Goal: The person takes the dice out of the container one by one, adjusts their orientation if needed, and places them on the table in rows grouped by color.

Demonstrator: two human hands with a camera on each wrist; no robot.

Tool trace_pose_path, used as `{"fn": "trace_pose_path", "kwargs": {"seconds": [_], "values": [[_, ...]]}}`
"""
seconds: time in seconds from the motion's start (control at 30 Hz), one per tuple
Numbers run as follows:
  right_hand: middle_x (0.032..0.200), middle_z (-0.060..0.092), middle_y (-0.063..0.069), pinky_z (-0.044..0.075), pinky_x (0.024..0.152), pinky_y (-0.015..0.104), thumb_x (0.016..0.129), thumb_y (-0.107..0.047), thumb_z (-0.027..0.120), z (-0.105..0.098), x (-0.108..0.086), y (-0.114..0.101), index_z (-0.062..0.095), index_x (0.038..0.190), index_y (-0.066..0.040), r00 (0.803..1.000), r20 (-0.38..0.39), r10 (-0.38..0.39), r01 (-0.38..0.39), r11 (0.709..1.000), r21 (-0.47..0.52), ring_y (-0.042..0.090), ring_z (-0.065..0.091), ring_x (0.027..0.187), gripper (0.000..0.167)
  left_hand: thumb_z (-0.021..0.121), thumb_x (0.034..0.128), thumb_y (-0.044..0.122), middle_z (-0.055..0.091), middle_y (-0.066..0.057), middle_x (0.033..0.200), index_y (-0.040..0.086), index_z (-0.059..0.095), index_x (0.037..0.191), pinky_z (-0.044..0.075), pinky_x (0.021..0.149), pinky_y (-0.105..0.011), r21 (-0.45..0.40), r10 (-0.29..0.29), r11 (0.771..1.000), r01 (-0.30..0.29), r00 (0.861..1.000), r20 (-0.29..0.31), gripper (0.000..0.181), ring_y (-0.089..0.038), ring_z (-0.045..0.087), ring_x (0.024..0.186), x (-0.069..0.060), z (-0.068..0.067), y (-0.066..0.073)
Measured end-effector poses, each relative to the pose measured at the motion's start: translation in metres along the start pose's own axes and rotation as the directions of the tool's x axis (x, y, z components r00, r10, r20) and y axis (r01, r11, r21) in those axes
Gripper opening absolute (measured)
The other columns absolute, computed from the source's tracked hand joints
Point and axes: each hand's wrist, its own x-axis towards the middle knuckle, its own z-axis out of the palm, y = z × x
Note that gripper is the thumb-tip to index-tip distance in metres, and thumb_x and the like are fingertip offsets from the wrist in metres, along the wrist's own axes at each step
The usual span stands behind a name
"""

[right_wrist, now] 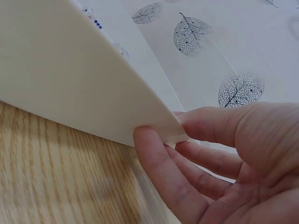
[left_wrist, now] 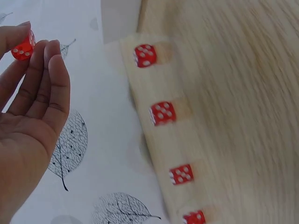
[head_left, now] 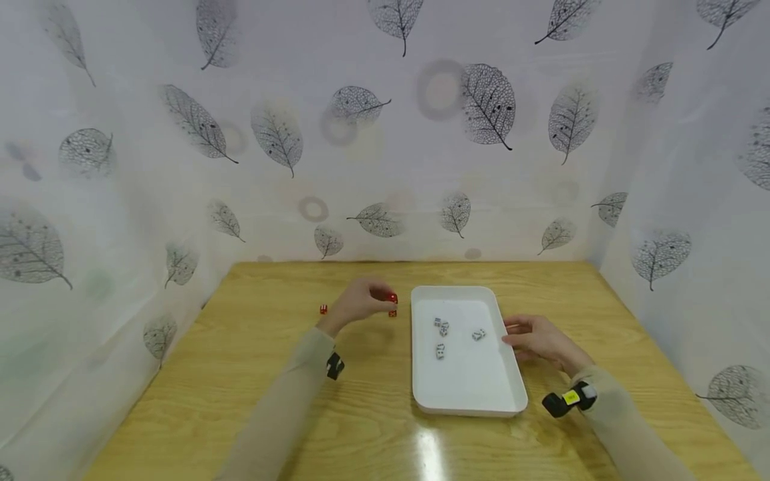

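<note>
Head view: your left hand (head_left: pixel 361 302) pinches a translucent red cube die (head_left: pixel 394 297) with white pips, at ten o'clock from the shallow white rectangular tray (head_left: pixel 472 382); your right hand (head_left: pixel 541 339) grips the tray's edge at three o'clock.

Five pips on a red die (left_wrist: pixel 162 113), yellow wrist label (head_left: pixel 571 397) illegible
</note>
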Motion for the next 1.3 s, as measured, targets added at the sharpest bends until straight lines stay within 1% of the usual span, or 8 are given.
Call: {"fn": "trace_pose_path", "kwargs": {"seconds": [0.13,0.3,0.5,0.6,0.83,0.93,1.07,1.3], "values": [[0.132,0.051,0.031,0.059,0.08,0.04,0.094,-0.011,0.065,0.0,0.001,0.0,0.039,0.142,0.009,1.0,-0.006,0.005,-0.005,1.0,-0.005,0.021,0.067,0.097,0.058,0.076,0.0845,0.016,0.07,-0.003,0.094,0.009,0.073,0.099,0.054,0.076,-0.029,0.019,-0.019,1.0,0.019,1.0,-0.007,0.016,-0.014,0.063,0.084,-0.007,-0.007,-0.014],[0.132,0.051,0.032,0.059,0.08,0.04,0.094,-0.011,0.065,0.001,0.001,0.002,0.039,0.142,0.009,1.0,-0.005,0.007,-0.007,1.0,0.0,0.021,0.067,0.096,0.058,0.075,0.0851,0.016,0.071,-0.002,0.095,0.004,0.07,0.107,0.055,0.081,-0.032,-0.014,-0.076,0.997,0.076,0.997,-0.011,0.025,-0.015,0.065,0.087,-0.018,-0.019,-0.03],[0.131,0.052,0.03,0.059,0.08,0.04,0.094,-0.011,0.065,0.001,0.001,0.003,0.039,0.142,0.009,1.0,-0.003,0.009,-0.009,1.0,0.001,0.02,0.067,0.096,0.058,0.075,0.0858,0.019,0.071,-0.002,0.1,0.007,0.07,0.109,0.054,0.085,-0.035,0.025,-0.138,0.99,0.139,0.989,-0.049,0.027,-0.017,0.065,0.093,-0.03,-0.035,-0.042],[0.13,0.052,0.03,0.059,0.08,0.04,0.094,-0.011,0.064,0.001,0.0,0.002,0.038,0.142,0.01,1.0,-0.004,0.01,-0.01,1.0,0.0,0.019,0.067,0.095,0.058,0.073,0.087,0.017,0.071,-0.006,0.102,0.004,0.068,0.111,0.055,0.084,-0.036,-0.001,-0.164,0.986,0.164,0.985,-0.051,0.027,-0.021,0.066,0.095,-0.034,-0.043,-0.049],[0.13,0.052,0.031,0.059,0.08,0.041,0.095,-0.01,0.064,0.001,0.0,0.001,0.037,0.142,0.01,1.0,-0.002,0.012,-0.012,1.0,0.008,0.02,0.067,0.095,0.058,0.072,0.0881,0.017,0.07,-0.008,0.103,0.001,0.067,0.113,0.056,0.081,-0.035,0.041,-0.177,0.983,0.181,0.98,-0.086,0.03,-0.022,0.066,0.096,-0.042,-0.058,-0.066],[0.131,0.052,0.031,0.059,0.08,0.041,0.095,-0.01,0.064,0.001,0.0,0.0,0.038,0.142,0.01,1.0,-0.003,0.016,-0.016,1.0,0.004,0.02,0.067,0.095,0.058,0.072,0.0888,0.015,0.07,-0.011,0.104,-0.001,0.067,0.114,0.057,0.079,-0.036,0.033,-0.177,0.983,0.181,0.98,-0.094,0.03,-0.022,0.066,0.094,-0.046,-0.064,-0.072],[0.131,0.051,0.032,0.059,0.08,0.04,0.095,-0.01,0.064,0.001,0.0,-0.001,0.037,0.142,0.01,1.0,-0.003,0.018,-0.018,1.0,-0.001,0.021,0.067,0.096,0.058,0.071,0.0893,0.014,0.07,-0.012,0.103,-0.002,0.066,0.114,0.057,0.08,-0.038,0.015,-0.197,0.98,0.199,0.975,-0.1,0.03,-0.021,0.066,0.092,-0.049,-0.069,-0.077],[0.132,0.051,0.032,0.059,0.08,0.04,0.095,-0.011,0.064,0.0,0.001,0.0,0.036,0.143,0.01,1.0,0.011,0.009,-0.009,1.0,0.0,0.021,0.067,0.097,0.059,0.069,0.0904,0.014,0.07,-0.011,0.103,-0.001,0.067,0.112,0.055,0.082,-0.038,0.054,-0.225,0.971,0.234,0.965,-0.131,0.026,-0.024,0.065,0.095,-0.054,-0.077,-0.087]]}}
